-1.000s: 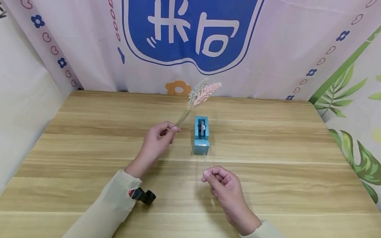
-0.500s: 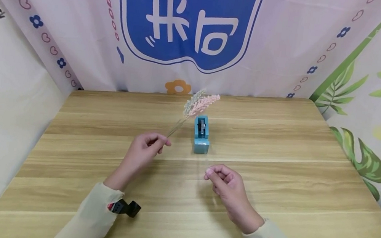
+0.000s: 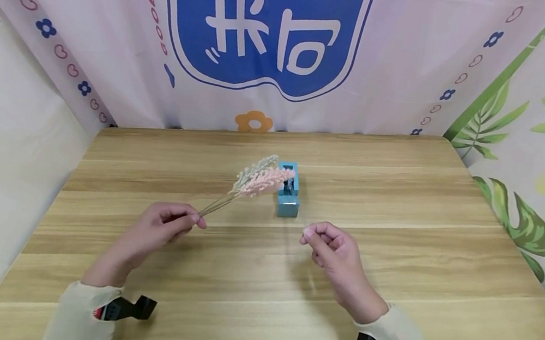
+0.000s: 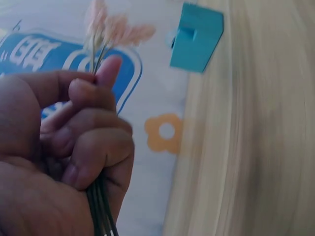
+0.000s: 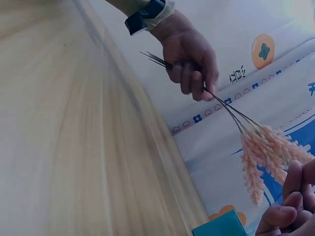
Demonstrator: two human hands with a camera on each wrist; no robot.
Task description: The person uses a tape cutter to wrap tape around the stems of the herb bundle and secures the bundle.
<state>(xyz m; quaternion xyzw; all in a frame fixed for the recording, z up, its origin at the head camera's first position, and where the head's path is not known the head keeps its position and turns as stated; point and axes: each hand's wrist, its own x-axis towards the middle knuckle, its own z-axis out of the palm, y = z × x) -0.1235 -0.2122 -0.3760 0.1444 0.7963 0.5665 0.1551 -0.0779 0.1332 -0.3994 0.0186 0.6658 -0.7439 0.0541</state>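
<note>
My left hand (image 3: 163,225) pinches the thin stems of a few artificial flower sprigs (image 3: 261,182), one pink and one pale grey-green. Their fluffy heads point right and overlap the blue tape dispenser (image 3: 288,207) in the head view. In the left wrist view the dark lower stems (image 4: 101,206) run through the curled fingers. The right hand (image 3: 338,258) hovers right of and nearer than the dispenser, thumb and forefinger pinched together. A clear strip, likely tape, shows only faintly at those fingertips. A roll sits inside the dispenser.
The wooden table (image 3: 218,323) reaches back to a printed cloth backdrop (image 3: 116,51). White cloth hangs at the left, and a leaf-patterned cloth (image 3: 523,227) hangs at the right. Black cameras (image 3: 126,308) sit on both wrists.
My left hand has moved left and nearer with the sprigs, whose heads have swung down over the dispenser. The right hand has shifted slightly right and up. The dispenser stays put.
</note>
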